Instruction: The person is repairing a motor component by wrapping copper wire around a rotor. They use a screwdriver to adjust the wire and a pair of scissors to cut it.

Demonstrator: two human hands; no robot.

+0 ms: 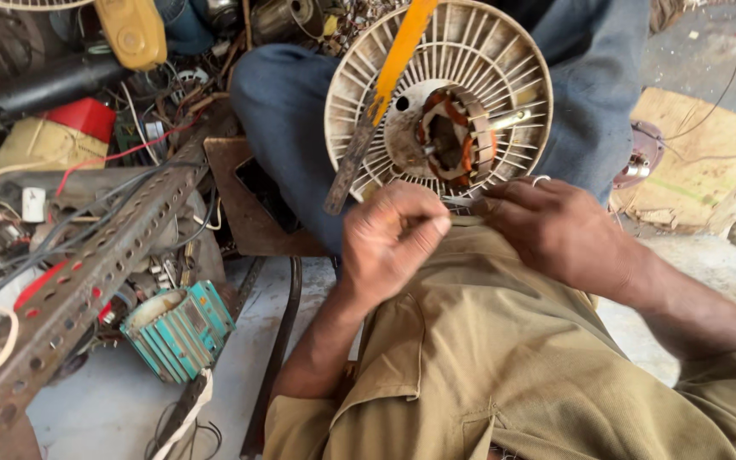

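A round cream fan housing [504,60] with slatted ribs stands on edge against blue-trousered legs [287,111]. At its hub sits a motor stator [453,132] with orange-brown copper windings. A long tool with a yellow handle [402,47] and a dark blade leans across the housing's left side. Just below the housing, my left hand [389,243] is closed, thumb and fingers pinching a thin metal piece [463,203]. My right hand [555,230], with a ring on one finger, holds the other end of that piece. Both hands rest over my khaki shirt [487,358].
A perforated rusty angle bar [87,281] runs diagonally at left over wires and scrap parts. A teal finned motor casing [179,328] lies on the concrete floor. A yellow casing [134,30], a red part [87,115] and a cardboard sheet [700,158] lie around.
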